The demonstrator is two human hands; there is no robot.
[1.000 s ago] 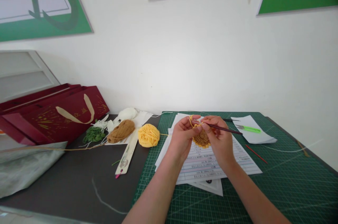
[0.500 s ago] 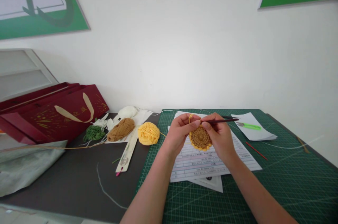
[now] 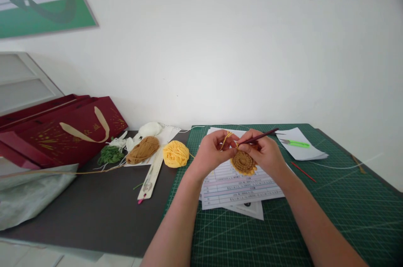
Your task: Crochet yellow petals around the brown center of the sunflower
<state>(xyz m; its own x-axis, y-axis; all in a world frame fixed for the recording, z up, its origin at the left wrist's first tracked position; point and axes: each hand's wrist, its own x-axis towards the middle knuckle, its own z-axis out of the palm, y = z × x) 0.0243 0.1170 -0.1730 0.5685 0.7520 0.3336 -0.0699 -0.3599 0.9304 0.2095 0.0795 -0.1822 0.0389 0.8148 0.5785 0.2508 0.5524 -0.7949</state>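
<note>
A round brown and yellow crochet piece point(image 3: 243, 162) hangs between both hands above printed sheets point(image 3: 239, 185) on the green cutting mat point(image 3: 330, 216). My left hand point(image 3: 214, 151) is closed, pinching the piece's upper left edge with yellow yarn looped over its fingers. My right hand point(image 3: 264, 151) is closed on a dark crochet hook point(image 3: 258, 136), whose tip meets the top edge of the piece. A yellow strand runs left to the yellow yarn ball point(image 3: 175, 154).
Brown yarn point(image 3: 142, 150), green yarn point(image 3: 110, 154) and white yarn point(image 3: 150, 129) lie on the dark table beside a ruler point(image 3: 151, 176). A dark red gift bag point(image 3: 63, 130) lies at left. Green snips point(image 3: 294, 143) rest on paper; a red stick point(image 3: 302, 171) lies on the mat.
The hook's handle has swung upward to the right. The crochet piece has tipped back toward flat, and the camera has tilted down slightly.
</note>
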